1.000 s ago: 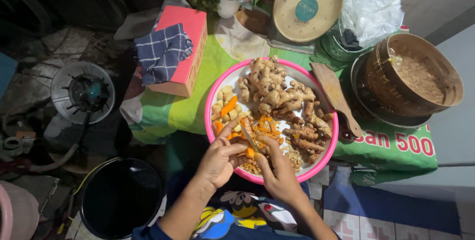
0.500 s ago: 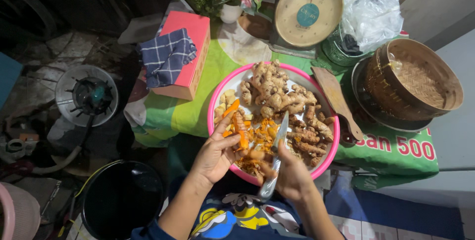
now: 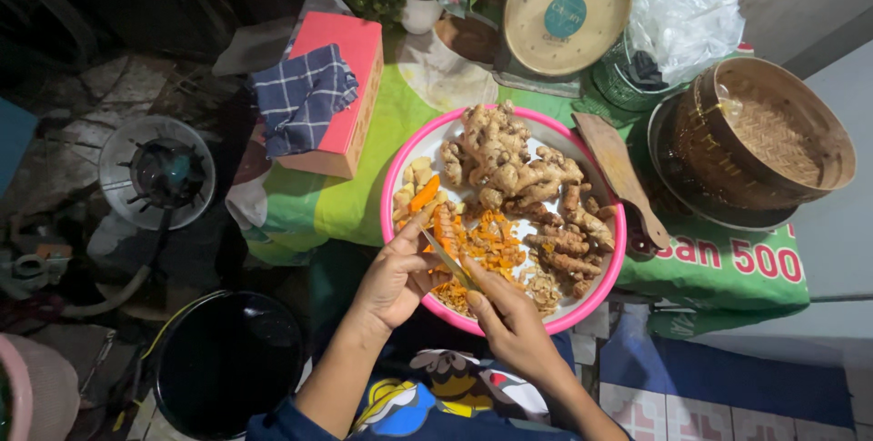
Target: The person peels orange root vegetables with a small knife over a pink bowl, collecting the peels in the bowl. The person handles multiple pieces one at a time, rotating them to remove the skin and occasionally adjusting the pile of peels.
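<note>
Hands meet over the pink basin (image 3: 618,264): left hand (image 3: 393,279) grips turmeric, right hand (image 3: 514,327) a half-hidden knife (image 3: 447,259).

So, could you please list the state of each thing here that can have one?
Pink basin: filled with ginger and turmeric.
Bamboo steamer basket: empty, no lid.
Black bucket: looks empty.
Left hand: holding a turmeric piece.
Right hand: gripping a knife.
Checked cloth: draped over a pink box.

The bench (image 3: 364,195) has a green cloth and carries a pink basin (image 3: 411,157), a red box (image 3: 341,86), a weighing scale (image 3: 566,9), a wooden paddle (image 3: 618,168) — and 1 bamboo steamer (image 3: 764,136).
</note>
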